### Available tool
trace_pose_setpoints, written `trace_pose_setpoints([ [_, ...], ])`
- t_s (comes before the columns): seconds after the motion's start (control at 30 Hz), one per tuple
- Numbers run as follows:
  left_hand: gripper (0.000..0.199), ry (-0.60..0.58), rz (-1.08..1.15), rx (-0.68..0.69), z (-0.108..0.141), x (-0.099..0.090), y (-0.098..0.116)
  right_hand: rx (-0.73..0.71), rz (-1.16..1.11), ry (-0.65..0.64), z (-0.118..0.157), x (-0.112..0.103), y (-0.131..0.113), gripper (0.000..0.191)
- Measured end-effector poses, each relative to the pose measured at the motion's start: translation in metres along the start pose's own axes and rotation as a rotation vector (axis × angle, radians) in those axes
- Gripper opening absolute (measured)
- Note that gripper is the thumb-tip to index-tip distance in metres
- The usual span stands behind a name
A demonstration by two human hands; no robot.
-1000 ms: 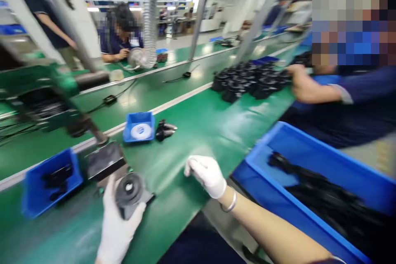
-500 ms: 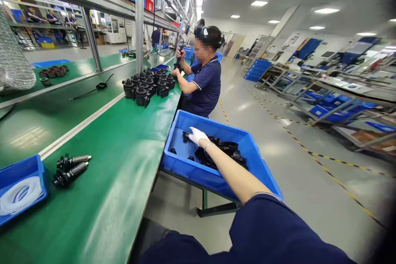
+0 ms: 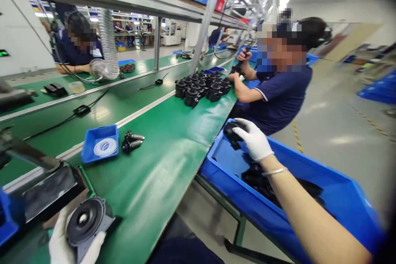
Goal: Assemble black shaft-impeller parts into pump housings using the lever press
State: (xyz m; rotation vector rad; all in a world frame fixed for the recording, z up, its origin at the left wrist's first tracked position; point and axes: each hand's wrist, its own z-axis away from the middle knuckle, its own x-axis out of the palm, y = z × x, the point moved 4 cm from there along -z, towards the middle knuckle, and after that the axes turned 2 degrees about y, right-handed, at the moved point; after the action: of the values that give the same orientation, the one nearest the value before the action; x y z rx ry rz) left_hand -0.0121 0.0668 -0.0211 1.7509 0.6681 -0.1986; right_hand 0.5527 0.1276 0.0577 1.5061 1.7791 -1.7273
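My left hand, in a white glove, is low on the left with its fingers closed round a round black housing. The housing has a ringed face with a light stub at its centre. Also gloved, my right hand grips a black plastic part above the near-left end of a large blue bin. The exact shape of that part is partly covered by my fingers. More black parts lie in the bin under my right forearm.
On the green bench stand a small blue tray with white coiled rings, two dark cylindrical parts and several black housings. A bench fixture is at the left. A co-worker handles a tool beyond the bin.
My right hand has lifted out of the bin, bringing up a black part. The view has swung left, and my left hand with the round housing has come into sight.
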Motion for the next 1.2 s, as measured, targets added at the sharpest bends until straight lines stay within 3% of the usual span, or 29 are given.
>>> trace_pose_setpoints([
  [0.1,0.087,-0.001,0.044,-0.016,0.004,0.005,-0.008,-0.302,-0.274,-0.395,0.024,0.047,-0.081,0.045],
  [0.2,0.095,0.016,0.044,-0.051,0.011,0.005,-0.006,-0.604,-0.282,-0.945,0.068,0.117,-0.158,0.038],
  [0.27,0.098,0.009,0.012,-0.067,0.014,0.001,-0.003,-0.795,-0.224,-1.122,0.091,0.158,-0.198,0.037],
  [0.33,0.098,-0.032,-0.033,-0.092,0.015,-0.005,-0.001,-0.924,-0.217,-1.182,0.105,0.192,-0.229,0.035],
  [0.47,0.094,-0.143,-0.087,-0.167,0.016,-0.014,-0.002,-1.076,-0.267,-1.157,0.116,0.225,-0.272,0.029],
  [0.57,0.091,-0.164,-0.1,-0.176,0.018,-0.017,-0.004,-1.047,-0.318,-1.0,0.108,0.216,-0.281,0.026],
  [0.7,0.09,-0.172,-0.057,-0.141,0.021,-0.014,-0.009,-0.729,-0.407,-0.598,0.097,0.175,-0.252,0.032],
  [0.77,0.091,-0.18,-0.026,-0.108,0.022,-0.011,-0.01,-0.565,-0.395,-0.434,0.114,0.161,-0.225,0.036],
  [0.87,0.092,-0.162,-0.003,-0.088,0.025,-0.006,-0.008,-0.458,-0.185,-0.333,0.162,0.166,-0.195,0.055],
  [0.93,0.092,-0.116,-0.009,-0.096,0.027,-0.004,-0.006,-0.446,-0.1,-0.277,0.189,0.177,-0.19,0.061],
  [1.03,0.096,-0.079,-0.018,-0.117,0.03,-0.002,-0.004,-0.531,-0.105,-0.292,0.204,0.191,-0.204,0.054],
  [1.2,0.102,-0.187,0.127,-0.174,0.03,-0.003,-0.009,-0.723,-0.134,-0.545,0.189,0.204,-0.231,0.057],
])
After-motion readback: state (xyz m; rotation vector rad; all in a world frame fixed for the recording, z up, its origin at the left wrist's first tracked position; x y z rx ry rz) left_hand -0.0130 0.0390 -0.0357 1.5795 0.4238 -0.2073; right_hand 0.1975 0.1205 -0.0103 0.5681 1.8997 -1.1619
